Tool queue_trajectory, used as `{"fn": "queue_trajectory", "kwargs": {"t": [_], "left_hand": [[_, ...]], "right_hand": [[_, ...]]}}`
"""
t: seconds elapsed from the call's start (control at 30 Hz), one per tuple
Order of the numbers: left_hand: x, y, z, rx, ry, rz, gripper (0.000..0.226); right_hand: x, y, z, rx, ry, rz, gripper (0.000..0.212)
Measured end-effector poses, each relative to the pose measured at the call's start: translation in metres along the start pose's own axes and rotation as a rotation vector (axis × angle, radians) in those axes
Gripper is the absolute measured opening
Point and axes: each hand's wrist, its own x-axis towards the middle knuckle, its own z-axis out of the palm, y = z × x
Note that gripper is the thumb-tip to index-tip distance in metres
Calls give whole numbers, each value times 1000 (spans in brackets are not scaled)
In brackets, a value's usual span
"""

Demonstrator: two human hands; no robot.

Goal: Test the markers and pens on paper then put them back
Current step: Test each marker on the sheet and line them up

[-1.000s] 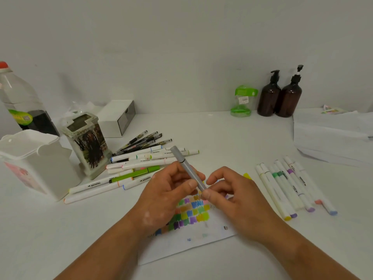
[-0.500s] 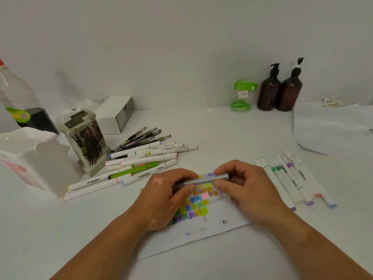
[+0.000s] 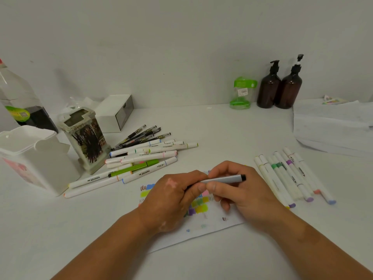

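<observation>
Grey marker lies level at the frame's centre, gripped at its left end by the left hand and pinched along the barrel by the right hand, just above the paper. I cannot tell whether its cap is coming off or going on. The paper already carries many colour swatches, so testing looks well along. A row of markers lies right of centre. A pile of markers and dark pens lies left of centre beside the decorated holder, so the putting back seems not yet begun.
</observation>
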Motion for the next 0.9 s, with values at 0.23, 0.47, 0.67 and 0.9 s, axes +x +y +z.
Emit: {"fn": "queue_trajectory", "kwargs": {"t": [0.23,0.47,0.67,0.9], "left_hand": [[-7,-10,-1,237,-249,-221,90],[-8,-23,-5,422,-373,-235,104],[-8,-29,-9,423,-414,-259,101],[-9,-29,-7,398,-392,-266,91]], "right_hand": [[7,8,-8,231,211,106,6],[3,9,2,-18,60,195,5],[0,12,3,-313,78,193,14],[0,10,3,-377,65,203,10]]}}
